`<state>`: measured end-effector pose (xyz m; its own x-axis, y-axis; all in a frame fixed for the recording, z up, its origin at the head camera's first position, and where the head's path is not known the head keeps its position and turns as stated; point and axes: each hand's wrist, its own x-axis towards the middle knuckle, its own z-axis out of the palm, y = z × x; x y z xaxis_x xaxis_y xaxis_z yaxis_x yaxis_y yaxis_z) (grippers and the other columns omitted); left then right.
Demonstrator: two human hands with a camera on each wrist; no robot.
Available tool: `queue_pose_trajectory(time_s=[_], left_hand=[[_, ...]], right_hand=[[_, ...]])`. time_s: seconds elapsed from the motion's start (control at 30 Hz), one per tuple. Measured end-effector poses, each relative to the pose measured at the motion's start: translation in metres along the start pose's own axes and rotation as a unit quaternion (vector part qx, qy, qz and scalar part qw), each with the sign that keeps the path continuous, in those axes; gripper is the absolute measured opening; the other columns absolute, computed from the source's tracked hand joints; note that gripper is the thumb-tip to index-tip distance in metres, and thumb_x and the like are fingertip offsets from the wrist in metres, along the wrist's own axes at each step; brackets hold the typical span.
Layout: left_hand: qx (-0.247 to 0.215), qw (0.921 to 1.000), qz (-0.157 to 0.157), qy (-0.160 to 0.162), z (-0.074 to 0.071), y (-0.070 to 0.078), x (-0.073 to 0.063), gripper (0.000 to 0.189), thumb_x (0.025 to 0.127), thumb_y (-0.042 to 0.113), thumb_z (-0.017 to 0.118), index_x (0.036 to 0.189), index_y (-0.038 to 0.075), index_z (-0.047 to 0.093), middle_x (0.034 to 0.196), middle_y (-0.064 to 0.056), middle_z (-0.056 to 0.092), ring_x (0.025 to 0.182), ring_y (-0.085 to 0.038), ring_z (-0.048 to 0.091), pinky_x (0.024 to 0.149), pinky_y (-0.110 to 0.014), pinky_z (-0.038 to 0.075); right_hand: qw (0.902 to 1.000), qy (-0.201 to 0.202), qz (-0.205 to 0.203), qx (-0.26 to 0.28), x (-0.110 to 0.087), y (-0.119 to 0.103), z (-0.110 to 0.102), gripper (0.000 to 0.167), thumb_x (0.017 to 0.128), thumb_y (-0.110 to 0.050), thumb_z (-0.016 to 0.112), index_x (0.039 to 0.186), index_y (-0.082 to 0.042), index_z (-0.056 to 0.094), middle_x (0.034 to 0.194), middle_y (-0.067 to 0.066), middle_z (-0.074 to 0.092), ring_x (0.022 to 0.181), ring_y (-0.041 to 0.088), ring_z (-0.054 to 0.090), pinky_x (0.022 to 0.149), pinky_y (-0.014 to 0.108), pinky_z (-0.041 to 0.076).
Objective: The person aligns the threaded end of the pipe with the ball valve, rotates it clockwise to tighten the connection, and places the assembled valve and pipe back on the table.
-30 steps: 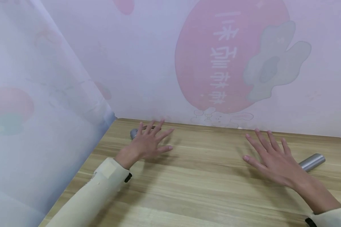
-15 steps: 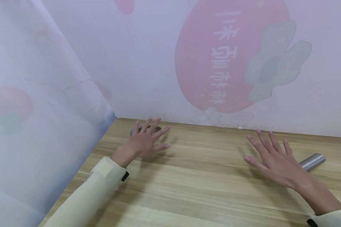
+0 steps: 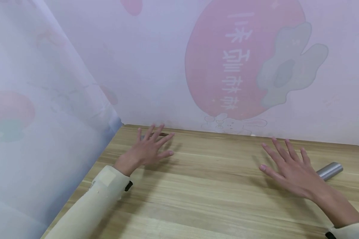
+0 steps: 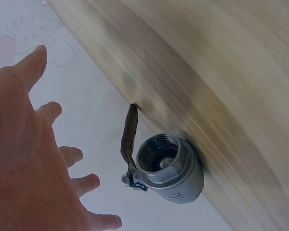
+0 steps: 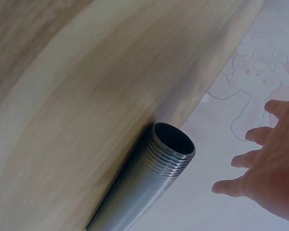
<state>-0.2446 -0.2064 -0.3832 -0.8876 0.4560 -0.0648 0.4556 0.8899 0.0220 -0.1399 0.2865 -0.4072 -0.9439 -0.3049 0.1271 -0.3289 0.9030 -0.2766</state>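
Note:
My left hand [image 3: 145,151] hovers with spread fingers over the far left of the table, holding nothing. Behind it, mostly hidden in the head view, lies a metal ball valve [image 4: 176,175] with a threaded opening and a dark lever handle [image 4: 129,134]. Toward the right side, my right hand [image 3: 296,172] is also spread and holds nothing. Just beyond its wrist lies a silver metal pipe [image 3: 330,171], partly covered by the hand in the head view. The right wrist view shows the threaded end of this pipe [image 5: 168,149]; the fingers are apart from it.
The wood-grain table [image 3: 197,199] meets a pale printed curtain [image 3: 155,66] along its back edge. Another pale sheet [image 3: 48,132] hangs along the left edge.
My left hand has drifted left, covering more of the valve. The right hand has shifted very slightly right. Valve and pipe have stayed put.

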Motion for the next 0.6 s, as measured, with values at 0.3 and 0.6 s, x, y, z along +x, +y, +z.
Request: queue_pose_trajectory(time_s=[0.3,0.6], left_hand=[[-0.006,0.9998,-0.012,-0.013,0.002,-0.01,0.0,0.075,0.111,0.064,0.049,0.175,0.034,0.025,0.185,-0.014,0.002,0.169,-0.048,-0.003,0.125,-0.087,-0.001],[-0.014,0.9994,-0.024,-0.018,0.002,-0.017,-0.001,0.075,0.111,0.064,0.05,0.175,0.036,0.024,0.185,-0.013,0.001,0.169,-0.048,-0.002,0.125,-0.087,0.001]], right_hand=[[1.0,-0.001,0.001,-0.007,-0.001,0.0,0.001,0.079,0.112,-0.054,0.052,0.177,-0.024,0.019,0.184,0.018,0.006,0.167,0.054,-0.004,0.124,0.085,-0.012],[1.0,-0.003,0.005,-0.004,-0.004,0.003,0.001,0.079,0.112,-0.054,0.053,0.176,-0.023,0.02,0.184,0.018,0.005,0.167,0.054,-0.005,0.122,0.087,-0.01]])
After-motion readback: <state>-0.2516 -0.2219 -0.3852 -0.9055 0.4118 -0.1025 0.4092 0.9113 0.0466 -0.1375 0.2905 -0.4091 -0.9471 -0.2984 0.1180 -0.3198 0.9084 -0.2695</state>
